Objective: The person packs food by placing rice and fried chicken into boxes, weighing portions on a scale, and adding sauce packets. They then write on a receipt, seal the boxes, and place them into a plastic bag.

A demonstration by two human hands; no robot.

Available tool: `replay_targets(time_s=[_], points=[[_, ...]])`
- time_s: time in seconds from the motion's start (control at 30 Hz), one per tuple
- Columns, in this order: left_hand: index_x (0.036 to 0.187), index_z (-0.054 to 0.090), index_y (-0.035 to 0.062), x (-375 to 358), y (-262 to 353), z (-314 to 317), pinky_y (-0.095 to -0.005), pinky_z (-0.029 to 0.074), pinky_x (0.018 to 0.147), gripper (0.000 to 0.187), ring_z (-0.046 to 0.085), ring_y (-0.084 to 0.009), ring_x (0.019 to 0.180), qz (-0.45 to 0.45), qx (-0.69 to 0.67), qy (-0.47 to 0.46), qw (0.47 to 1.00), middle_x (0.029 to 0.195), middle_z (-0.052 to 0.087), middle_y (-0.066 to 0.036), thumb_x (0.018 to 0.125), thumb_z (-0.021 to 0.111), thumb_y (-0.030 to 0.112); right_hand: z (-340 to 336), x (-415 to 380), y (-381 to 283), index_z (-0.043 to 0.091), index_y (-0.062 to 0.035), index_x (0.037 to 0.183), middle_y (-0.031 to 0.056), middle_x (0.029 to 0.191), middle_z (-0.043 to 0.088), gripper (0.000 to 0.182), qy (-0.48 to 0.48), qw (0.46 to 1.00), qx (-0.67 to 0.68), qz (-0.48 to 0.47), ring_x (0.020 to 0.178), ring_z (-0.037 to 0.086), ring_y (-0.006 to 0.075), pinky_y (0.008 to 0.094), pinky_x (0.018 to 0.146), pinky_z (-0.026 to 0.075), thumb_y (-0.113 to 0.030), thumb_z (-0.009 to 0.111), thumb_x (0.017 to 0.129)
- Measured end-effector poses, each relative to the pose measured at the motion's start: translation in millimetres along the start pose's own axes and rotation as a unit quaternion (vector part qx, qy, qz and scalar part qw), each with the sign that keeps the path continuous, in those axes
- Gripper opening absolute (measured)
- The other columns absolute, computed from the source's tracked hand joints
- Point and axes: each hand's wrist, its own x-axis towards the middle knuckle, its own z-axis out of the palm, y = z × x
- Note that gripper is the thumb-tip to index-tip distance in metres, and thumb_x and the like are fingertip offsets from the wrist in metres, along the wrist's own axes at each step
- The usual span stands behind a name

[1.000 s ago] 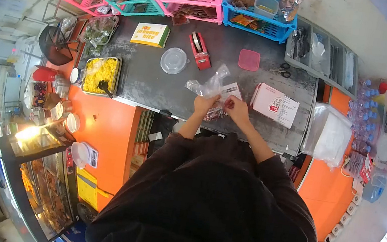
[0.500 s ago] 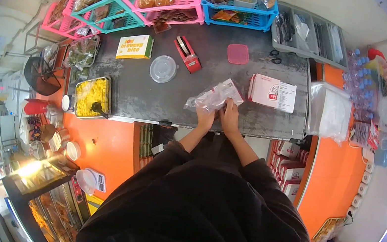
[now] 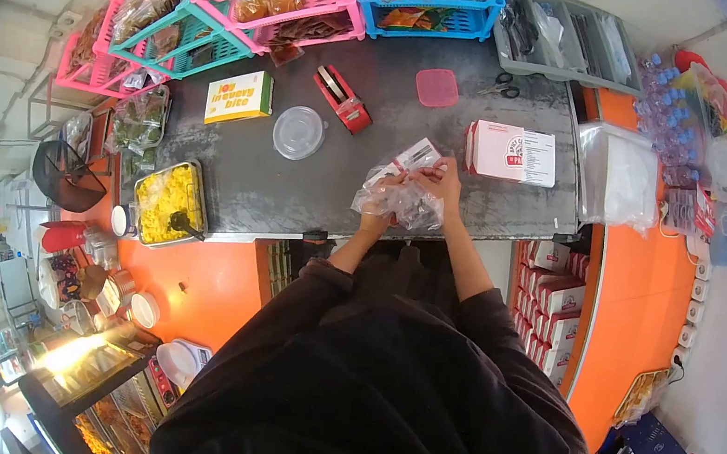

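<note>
A crumpled clear plastic bag (image 3: 417,209) with a white and red printed piece (image 3: 412,158) at its top is between my hands, over the front edge of the dark table. My left hand (image 3: 380,201) is closed around the bag's left side, partly covered by the plastic. My right hand (image 3: 441,184) pinches the upper right of the bag near the printed piece. To the right lies a white and red box (image 3: 513,153) with a printed label. The bag's contents cannot be made out.
On the dark table (image 3: 233,156) are a round clear lid (image 3: 299,133), a red tape dispenser (image 3: 342,100), a pink lid (image 3: 437,88), scissors (image 3: 503,85), a yellow and white box (image 3: 239,98) and a tray of yellow food (image 3: 168,203). Stacked baskets (image 3: 425,17) line the back.
The bag has bunched up and hangs lower between my hands. My right hand has moved up along it toward the printed piece. The view has shifted and turned slightly.
</note>
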Motion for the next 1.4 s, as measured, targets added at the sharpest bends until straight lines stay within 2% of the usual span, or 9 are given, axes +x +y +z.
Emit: replay_targets(time_s=[0.13,0.4,0.63,0.73,0.93,1.0,1.13,1.2,1.4], points=[[0.113,0.061,0.0035,-0.6,4.4,-2.0,-0.0338,0.045,0.088,0.033,0.056,-0.0284,0.100,-0.135,0.013,0.017,0.991,0.110,0.061,-0.011,0.081,0.056,0.006,-8.4,5.2,8.2,0.037,-0.0080,0.098,0.0124,0.080,0.070,0.051,-0.044,0.999,-0.007,-0.006,0.075,0.068,0.0167,0.0271,0.065,0.053,-0.007,0.080,0.070],[0.113,0.063,0.0051,10.1,37.5,-5.0,-0.0365,0.046,0.087,0.038,0.057,-0.0288,0.097,0.081,0.118,-0.001,0.990,0.112,0.064,-0.012,0.075,0.058,0.004,-16.0,2.7,-11.2,0.034,-0.0093,0.098,0.0116,0.079,0.070,0.052,-0.096,0.995,-0.010,0.002,0.074,0.068,0.0143,0.0272,0.064,0.053,-0.002,0.078,0.071],[0.113,0.063,0.0057,21.4,44.4,-5.6,-0.0377,0.042,0.093,0.038,0.056,-0.0310,0.099,0.000,0.195,-0.051,0.980,0.102,0.060,-0.014,0.077,0.061,0.016,-8.0,18.9,-0.8,0.036,-0.0084,0.113,0.0118,0.085,0.068,0.056,-0.118,0.989,0.079,-0.051,0.079,0.067,0.0135,0.0271,0.066,0.054,0.004,0.073,0.072],[0.101,0.064,0.0068,34.6,21.5,-0.8,-0.0402,0.041,0.093,0.028,0.056,-0.0321,0.096,0.187,0.259,-0.081,0.944,0.098,0.060,-0.014,0.075,0.063,0.016,-14.6,20.8,-31.9,0.043,-0.0095,0.123,0.0111,0.092,0.065,0.053,-0.119,0.977,0.160,0.082,0.082,0.065,0.0154,0.0275,0.072,0.053,0.006,0.067,0.079],[0.093,0.062,0.0061,41.3,15.6,0.3,-0.0431,0.044,0.086,0.022,0.056,-0.0333,0.094,0.175,0.240,-0.098,0.950,0.093,0.060,-0.013,0.072,0.064,0.012,-35.9,31.2,-34.1,0.052,-0.0094,0.123,0.0068,0.091,0.063,0.042,-0.222,0.966,-0.103,-0.084,0.083,0.064,0.0142,0.0287,0.073,0.051,-0.006,0.062,0.082],[0.102,0.058,0.0038,34.3,-1.3,0.6,-0.0421,0.044,0.089,0.030,0.056,-0.0349,0.099,0.018,0.129,-0.070,0.989,0.101,0.060,-0.016,0.074,0.063,0.012,-32.9,24.1,-48.1,0.054,-0.0077,0.119,0.0105,0.090,0.062,0.038,-0.257,0.939,-0.201,-0.107,0.087,0.064,0.0212,0.0330,0.077,0.051,-0.010,0.060,0.082],[0.107,0.057,0.0017,42.0,-6.7,9.6,-0.0393,0.046,0.087,0.036,0.057,-0.0323,0.102,0.114,0.278,-0.076,0.951,0.106,0.059,-0.017,0.073,0.064,0.011,-20.9,21.6,-42.7,0.053,-0.0054,0.116,0.0170,0.103,0.063,0.048,-0.170,0.874,-0.301,-0.341,0.102,0.057,0.0363,0.0422,0.088,0.046,-0.019,0.067,0.072],[0.115,0.056,0.0014,44.9,-22.9,15.1,-0.0386,0.045,0.089,0.043,0.056,-0.0308,0.107,-0.066,0.167,0.008,0.984,0.110,0.060,-0.018,0.072,0.063,0.008,-22.1,17.2,-28.0,0.053,-0.0061,0.117,0.0171,0.105,0.063,0.051,-0.118,0.892,-0.307,-0.310,0.103,0.057,0.0367,0.0426,0.090,0.046,-0.022,0.068,0.071],[0.131,0.044,0.0008,43.7,-1.1,-10.3,-0.0421,0.040,0.097,0.063,0.052,-0.0344,0.112,-0.015,0.130,-0.106,0.986,0.126,0.049,-0.023,0.073,0.064,0.012,7.0,13.0,-43.9,0.054,-0.0078,0.117,0.0172,0.112,0.060,0.056,-0.028,0.906,-0.377,-0.189,0.107,0.055,0.0396,0.0464,0.094,0.044,-0.028,0.071,0.067]])
